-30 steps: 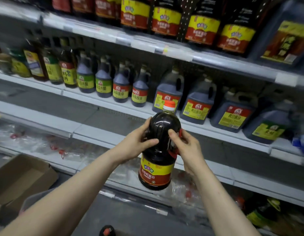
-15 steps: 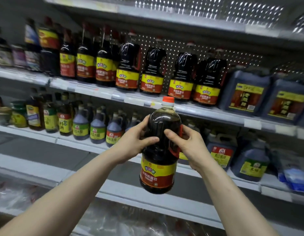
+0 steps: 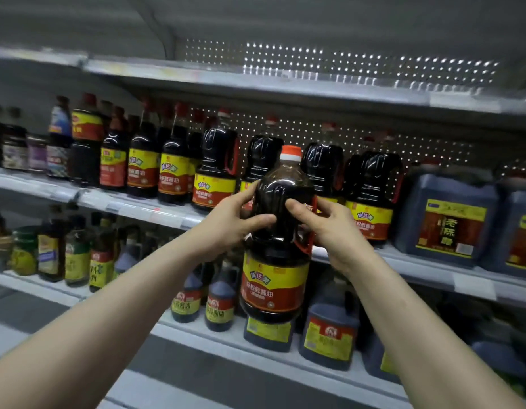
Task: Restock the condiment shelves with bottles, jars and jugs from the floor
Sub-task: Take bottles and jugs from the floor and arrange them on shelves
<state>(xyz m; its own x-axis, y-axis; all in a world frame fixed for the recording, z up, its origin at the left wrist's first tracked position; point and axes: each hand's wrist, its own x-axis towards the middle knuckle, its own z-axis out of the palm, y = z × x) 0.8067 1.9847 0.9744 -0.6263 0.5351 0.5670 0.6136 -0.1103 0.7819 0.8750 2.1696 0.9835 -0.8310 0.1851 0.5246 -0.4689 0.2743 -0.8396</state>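
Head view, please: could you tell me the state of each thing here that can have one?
Dark soy-sauce bottle with orange cap and red-yellow label: capped, upright, held off the white metal shelf.
Left hand: fingers curled round the bottle's shoulder.
Right hand: fingers curled round its handle side.
Matching dark bottles: capped, upright on the shelf.
Blue-grey rectangular plastic jugs: upright on the shelf.

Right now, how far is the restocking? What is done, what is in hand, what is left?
Done: the middle shelf already carries a row of matching bottles. In hand: the left hand and right hand grip one more soy sauce bottle, upright, in front of that row. Left: set it on the shelf. How much stock remains cannot be seen here.
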